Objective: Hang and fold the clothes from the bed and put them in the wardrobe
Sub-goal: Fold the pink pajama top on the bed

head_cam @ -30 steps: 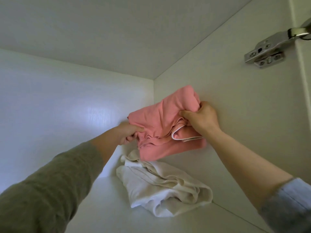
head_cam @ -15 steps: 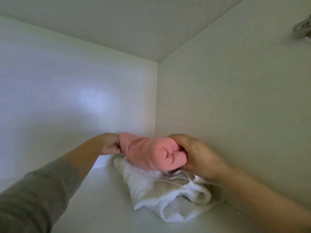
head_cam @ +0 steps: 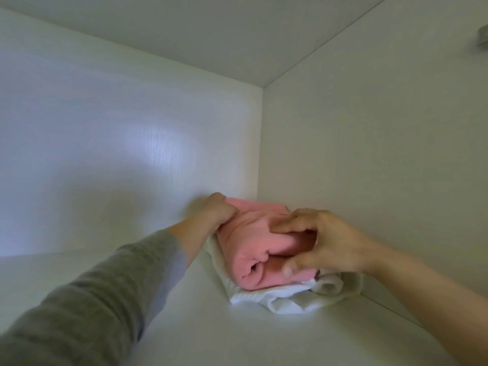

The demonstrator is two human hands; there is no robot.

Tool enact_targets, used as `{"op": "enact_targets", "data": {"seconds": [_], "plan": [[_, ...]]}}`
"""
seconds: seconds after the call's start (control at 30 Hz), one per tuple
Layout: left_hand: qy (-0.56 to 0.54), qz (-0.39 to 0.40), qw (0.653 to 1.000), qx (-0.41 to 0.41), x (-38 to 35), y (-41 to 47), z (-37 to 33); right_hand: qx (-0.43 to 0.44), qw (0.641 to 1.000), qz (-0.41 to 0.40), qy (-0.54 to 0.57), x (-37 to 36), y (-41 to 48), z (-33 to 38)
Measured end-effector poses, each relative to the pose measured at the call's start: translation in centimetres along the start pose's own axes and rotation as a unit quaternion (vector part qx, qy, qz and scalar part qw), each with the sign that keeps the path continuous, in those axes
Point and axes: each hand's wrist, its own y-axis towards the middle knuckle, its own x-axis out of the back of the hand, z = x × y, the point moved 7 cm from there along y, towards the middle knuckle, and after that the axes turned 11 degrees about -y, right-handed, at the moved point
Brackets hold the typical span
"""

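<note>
Folded pink cloth garment [head_cam: 250,247] atop folded white garment [head_cam: 280,302]; long axis front-to-back; left hand [head_cam: 219,210] grips far end, right hand [head_cam: 323,243] pinches near end.

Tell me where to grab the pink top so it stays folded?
Probably best to grab the pink top under its thick rolled front edge, coming from the open front or left. It lies folded on the white clothes in the right back corner, so walls block the other sides.

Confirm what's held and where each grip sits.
The pink folded garment: left hand grips its far end, right hand pinches its near folds. It rests on the white garment.
</note>
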Motion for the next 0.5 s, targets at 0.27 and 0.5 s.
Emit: {"op": "enact_targets", "data": {"seconds": [0.27,0.5], "plan": [[0.149,0.055,0.978,-0.134,-0.6,-5.7,-5.7,-0.08,0.991,-0.106,0.026,1.0,1.2,-1.6],[0.157,0.166,0.971,-0.073,-3.3,-9.6,-2.6,-0.133,0.988,0.059,0.057,-5.9,0.5,-4.0]]}}
